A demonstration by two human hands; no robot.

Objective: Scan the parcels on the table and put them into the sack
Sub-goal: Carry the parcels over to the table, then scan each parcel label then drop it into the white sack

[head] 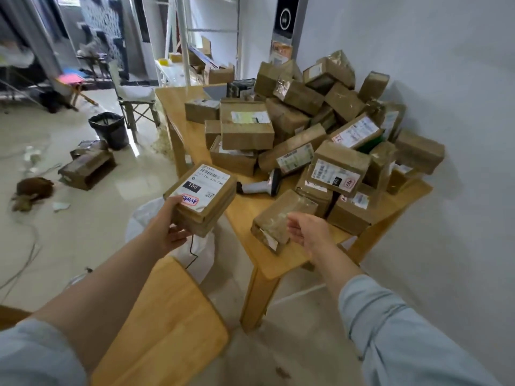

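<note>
Grips in the left hand (167, 232) a flat brown cardboard parcel with a white barcode label (202, 199), thumb on the labelled top, fingers curled beneath; holds it off the near-left edge of the light wooden table (245, 204), above the white plastic sack (145, 215) on the floor; stretches the right hand (309, 232) forward with nothing in it, fingers relaxed and slightly spread, over a tape-wrapped brown parcel (276, 221) at the table's near edge, contact unclear; faces a grey handheld barcode scanner (260, 186) lying on the table between the two parcels, a thin black cable (192, 252) hanging before the sack, and a heaped pile of brown cardboard parcels (320, 121) filling the table's far side against the white wall (446, 79).
</note>
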